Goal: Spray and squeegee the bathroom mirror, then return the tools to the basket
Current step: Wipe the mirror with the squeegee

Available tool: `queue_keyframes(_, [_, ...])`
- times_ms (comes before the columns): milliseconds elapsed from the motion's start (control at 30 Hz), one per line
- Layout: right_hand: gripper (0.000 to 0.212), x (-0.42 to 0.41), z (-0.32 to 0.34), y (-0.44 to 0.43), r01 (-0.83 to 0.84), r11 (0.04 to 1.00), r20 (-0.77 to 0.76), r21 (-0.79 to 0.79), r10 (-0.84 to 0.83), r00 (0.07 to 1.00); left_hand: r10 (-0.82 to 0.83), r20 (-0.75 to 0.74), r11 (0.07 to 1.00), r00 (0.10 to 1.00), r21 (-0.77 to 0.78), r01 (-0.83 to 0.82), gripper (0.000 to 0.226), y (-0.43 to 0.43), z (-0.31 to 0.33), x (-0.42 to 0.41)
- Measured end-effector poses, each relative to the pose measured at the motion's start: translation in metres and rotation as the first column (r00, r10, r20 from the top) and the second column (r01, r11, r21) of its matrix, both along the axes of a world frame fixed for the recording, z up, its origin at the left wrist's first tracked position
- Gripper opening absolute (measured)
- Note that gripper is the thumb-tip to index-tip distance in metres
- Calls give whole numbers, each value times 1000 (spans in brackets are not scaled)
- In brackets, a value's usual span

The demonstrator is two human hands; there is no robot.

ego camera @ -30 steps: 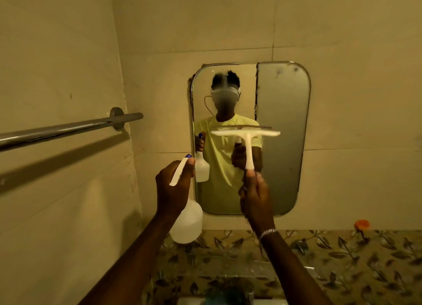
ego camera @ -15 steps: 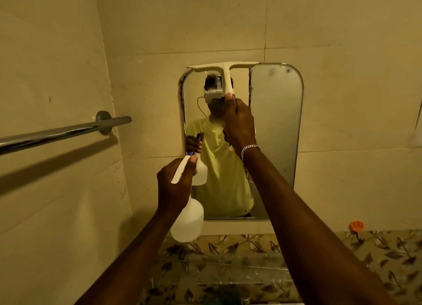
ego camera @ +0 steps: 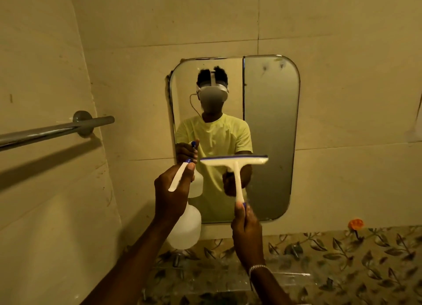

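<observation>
A rounded mirror hangs on the tiled wall straight ahead. My right hand grips the handle of a white squeegee with a blue-edged blade, held level across the lower middle of the mirror. Left of it, my left hand is closed around the trigger head of a white spray bottle, whose body hangs below my fist, near the mirror's lower left corner. The mirror reflects a person in a yellow shirt holding both tools. No basket is in sight.
A chrome towel bar juts from the left wall at shoulder height. Below the mirror runs a band of leaf-patterned tiles with a glass shelf in front. A small orange object sits on the tile ledge at the right.
My right hand has pulled the squeegee down from the mirror's top edge to its lower half. My left hand with the spray bottle has stayed where it was.
</observation>
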State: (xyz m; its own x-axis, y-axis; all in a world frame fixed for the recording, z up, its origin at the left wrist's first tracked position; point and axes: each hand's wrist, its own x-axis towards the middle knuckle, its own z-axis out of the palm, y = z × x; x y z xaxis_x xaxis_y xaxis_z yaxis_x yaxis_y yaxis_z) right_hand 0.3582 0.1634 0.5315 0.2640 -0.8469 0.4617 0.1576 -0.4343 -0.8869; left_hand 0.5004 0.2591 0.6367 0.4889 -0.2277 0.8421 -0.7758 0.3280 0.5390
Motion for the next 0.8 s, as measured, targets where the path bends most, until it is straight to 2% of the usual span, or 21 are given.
queue_keyframes(133, [76,-23,-88,14,64,983,-166,169,-36,985,-23,3,1000,1000,-6,23,33,3,0,-4])
queue_keyframes(167, [88,-32,-104,23,102,978,-216,179,-62,974,-18,-2,1000,1000,-3,18,37,5,0,-6])
queue_keyframes(200, [97,-41,-121,30,157,985,-297,75,-128,946,-10,-3,1000,1000,0,10,41,7,1,-7])
queue_keyframes(233, [94,-48,-141,31,186,981,-384,-56,-193,903,-4,-2,1000,1000,5,4,43,10,1,-8])
queue_keyframes(267, [78,-55,-145,44,216,970,-400,-115,-244,883,-2,-2,1000,1000,10,2,45,12,1,-9])
queue_keyframes(300, [59,-58,-150,50,291,923,-311,-253,-362,879,-4,-3,1000,1000,14,4,46,14,0,-10])
queue_keyframes(333, [51,-63,-149,48,300,904,-266,-303,-383,885,-4,1,1000,1000,11,4,47,16,0,-11])
queue_keyframes(367, [59,-65,-138,46,201,952,-287,-231,-264,921,-1,6,1000,1000,9,1,49,18,0,-11])
queue_keyframes(400, [75,-72,-112,45,0,995,-297,-95,-28,955,0,7,1000,1000,10,0,50,19,0,-12])
queue_keyframes(433, [89,-72,-85,41,31,998,-131,48,-24,991,-3,3,1000,1000,12,3,51,20,1,-13])
queue_keyframes(467, [95,-73,-59,31,66,984,-44,164,-60,997,-6,1,1000,1000,15,6,51,21,2,-14])
queue_keyframes(500, [89,-76,-28,19,13,985,5,169,-14,1000,-11,3,1000,1000,16,10,50,21,3,-16])
queue_keyframes(600, [50,-77,76,-16,-26,996,44,-82,30,999,-23,6,1000,1000,10,23,47,21,5,-22])
queue_keyframes(667, [33,-70,144,-34,5,962,13,-274,-1,1000,-27,-4,1000,1000,4,27,45,19,6,-24])
queue_keyframes(733, [29,-58,202,-48,19,923,-30,-385,-33,999,-26,-11,1000,1000,2,26,44,15,7,-26])
queue_keyframes(800, [34,-46,244,-57,-3,903,-86,-429,-38,996,-24,-4,1000,1000,3,24,46,10,8,-27])
